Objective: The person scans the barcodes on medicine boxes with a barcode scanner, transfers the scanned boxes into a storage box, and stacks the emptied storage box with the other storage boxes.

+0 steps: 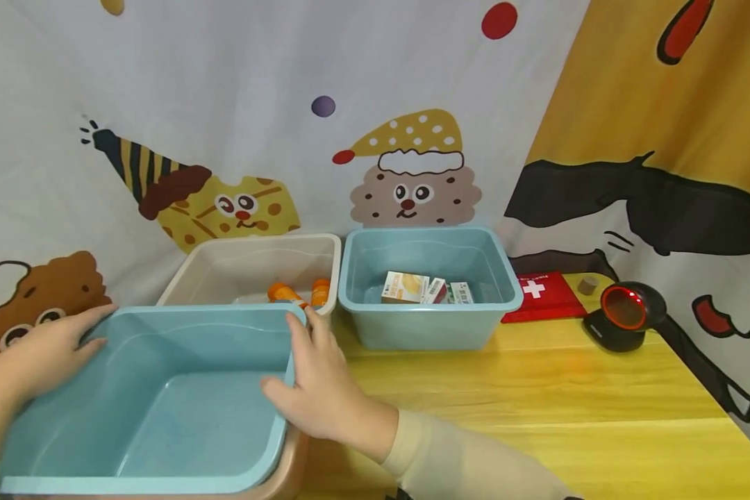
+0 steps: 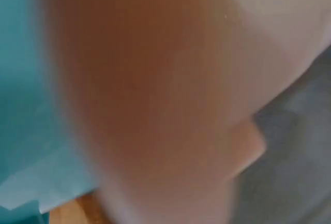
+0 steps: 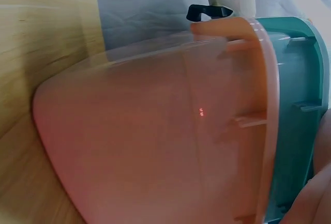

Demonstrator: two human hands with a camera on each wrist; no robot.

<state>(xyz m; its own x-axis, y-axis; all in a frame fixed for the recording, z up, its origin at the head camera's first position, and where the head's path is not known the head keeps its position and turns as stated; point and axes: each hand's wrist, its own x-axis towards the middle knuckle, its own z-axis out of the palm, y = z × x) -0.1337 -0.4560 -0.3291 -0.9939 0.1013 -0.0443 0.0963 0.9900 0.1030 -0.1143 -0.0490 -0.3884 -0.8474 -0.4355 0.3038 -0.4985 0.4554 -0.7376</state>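
A blue plastic bin (image 1: 206, 417) with nothing inside sits nested in a pinkish bin (image 3: 150, 125), whose rim shows just below the blue one. My left hand (image 1: 40, 354) holds the blue bin's left rim, thumb toward the inside. At the opposite side, my right hand (image 1: 321, 389) grips the right rim near its far corner, thumb inside and fingers over the edge. In the left wrist view, a blurred close-up of the hand hides most of its contact with the bin.
Behind stand a beige bin (image 1: 259, 243) with orange bottles (image 1: 284, 292) and another blue bin (image 1: 421, 330) with small boxes (image 1: 405, 286). A red first-aid pouch (image 1: 550, 297) and a black scanner-like device (image 1: 631, 316) glowing red lie to the right on the wooden table (image 1: 537, 389).
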